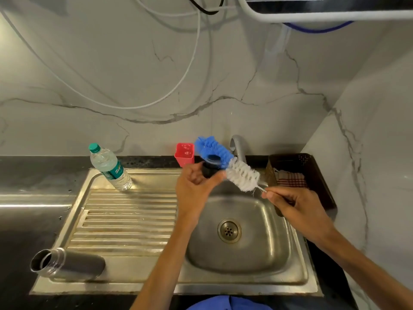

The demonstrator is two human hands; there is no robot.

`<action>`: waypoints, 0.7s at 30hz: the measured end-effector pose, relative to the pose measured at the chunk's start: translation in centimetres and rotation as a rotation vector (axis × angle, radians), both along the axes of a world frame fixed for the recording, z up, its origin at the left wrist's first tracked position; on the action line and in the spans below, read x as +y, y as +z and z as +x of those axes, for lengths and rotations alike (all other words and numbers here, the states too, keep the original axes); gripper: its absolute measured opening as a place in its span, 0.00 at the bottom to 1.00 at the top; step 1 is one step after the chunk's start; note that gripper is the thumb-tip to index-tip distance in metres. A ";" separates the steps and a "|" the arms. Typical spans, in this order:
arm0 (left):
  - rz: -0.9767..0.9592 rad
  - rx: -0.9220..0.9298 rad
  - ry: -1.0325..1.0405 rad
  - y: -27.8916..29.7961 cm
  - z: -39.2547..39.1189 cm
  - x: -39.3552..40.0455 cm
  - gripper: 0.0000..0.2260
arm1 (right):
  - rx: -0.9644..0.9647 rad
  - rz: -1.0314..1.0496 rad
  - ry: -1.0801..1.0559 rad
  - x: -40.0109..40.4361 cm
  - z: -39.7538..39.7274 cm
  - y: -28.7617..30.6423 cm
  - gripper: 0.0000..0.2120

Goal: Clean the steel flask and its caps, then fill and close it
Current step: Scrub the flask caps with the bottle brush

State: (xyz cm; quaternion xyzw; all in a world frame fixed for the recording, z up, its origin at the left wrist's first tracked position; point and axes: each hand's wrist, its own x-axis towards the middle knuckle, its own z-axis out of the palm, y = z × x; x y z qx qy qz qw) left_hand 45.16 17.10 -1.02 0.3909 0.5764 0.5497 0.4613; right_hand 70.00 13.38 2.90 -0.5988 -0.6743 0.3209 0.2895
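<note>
Above the sink basin (241, 260), my left hand (194, 186) grips a black flask cap (209, 170). My right hand (295, 206) pinches the wire handle of a bottle brush (232, 167) with blue and white bristles. The blue bristles sit at the cap's open mouth. The steel flask (67, 264) lies on its side, uncapped, at the front left corner of the drainboard (127, 220), apart from both hands.
A plastic water bottle (109, 167) with a green cap stands at the back of the drainboard. A red cup (184, 154) and the tap (239, 148) are behind the basin. A dark basket (299, 173) with a checked cloth stands at the right.
</note>
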 end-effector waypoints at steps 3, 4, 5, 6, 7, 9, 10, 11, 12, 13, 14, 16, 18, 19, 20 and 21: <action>-0.008 0.137 -0.194 -0.4 1.1 -1.5 0.22 | -0.067 0.017 -0.048 0.5 0.1 -0.4 0.07; -0.015 0.109 -0.156 -0.6 0.7 -1.1 0.21 | -0.067 0.019 -0.041 0.4 0.1 -0.6 0.07; -0.035 0.017 -0.091 -0.8 -0.2 -0.5 0.20 | -0.061 0.021 -0.027 0.3 0.1 -0.7 0.07; -0.060 -0.107 -0.057 -1.0 -1.1 0.1 0.21 | -0.053 0.026 -0.020 0.2 0.0 -0.9 0.08; -0.080 -0.195 -0.067 -1.0 -1.5 0.5 0.21 | -0.052 0.031 -0.018 0.1 -0.1 -0.9 0.09; -0.111 -0.245 -0.186 -0.6 -0.5 -0.2 0.18 | -0.031 0.044 -0.033 0.4 -0.4 -0.7 0.08; -0.130 -0.233 -0.257 -0.8 0.2 -0.9 0.17 | -0.028 0.055 -0.042 0.7 -0.4 -0.5 0.08; -0.150 -0.239 -0.294 -0.9 0.6 -1.5 0.17 | -0.047 0.076 -0.041 0.9 -0.4 -0.2 0.08; -0.163 -0.244 -0.285 -1.0 0.4 -1.7 0.17 | -0.086 0.099 -0.027 0.9 -0.4 0.2 0.09; -0.155 -0.236 -0.250 -1.0 -0.2 -1.5 0.17 | -0.127 0.116 -0.008 0.8 -0.3 0.5 0.10; -0.136 -0.189 -0.194 -1.0 -1.0 -0.9 0.17 | -0.157 0.126 0.009 0.6 -0.2 0.8 0.10; -0.100 0.035 -0.094 -0.7 -2.4 -0.1 0.17 | -0.189 0.133 0.020 0.3 -0.3 0.9 0.11; -0.044 0.198 -0.143 0.4 -1.4 -0.6 0.20 | -0.191 0.149 0.004 0.6 -0.7 0.8 0.11; -0.015 0.215 -0.210 0.8 -0.3 -1.2 0.21 | -0.194 0.155 -0.017 0.9 -1.0 0.7 0.11; -0.007 0.224 -0.250 0.9 0.6 -1.7 0.21 | -0.201 0.163 -0.035 1.2 -1.2 0.7 0.11; -0.010 0.227 -0.240 1.0 1.0 -1.7 0.20 | -0.208 0.176 -0.046 1.3 -1.3 0.8 0.11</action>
